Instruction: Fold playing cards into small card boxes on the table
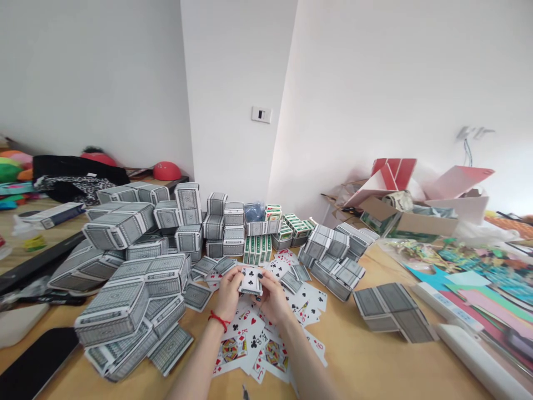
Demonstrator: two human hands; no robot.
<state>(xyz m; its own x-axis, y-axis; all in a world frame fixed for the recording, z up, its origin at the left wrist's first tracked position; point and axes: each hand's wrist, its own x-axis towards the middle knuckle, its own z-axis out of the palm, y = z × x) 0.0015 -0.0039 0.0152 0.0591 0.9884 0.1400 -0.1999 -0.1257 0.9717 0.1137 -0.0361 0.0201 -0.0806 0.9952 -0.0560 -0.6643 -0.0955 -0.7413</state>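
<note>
The left hand (230,284) and right hand (271,295) together grasp a playing card (250,274) with black clubs, pinched between fingers and thumbs above loose cards (231,351) too overlapped to count. Card blocks (112,305) crowd the left; one grey block (389,305) lies apart at right, near one power strip (447,305). Green-and-white boxes (257,250) stand upright, insides hidden. One open cardboard box (425,225) holds crumpled plastic (435,211).
</note>
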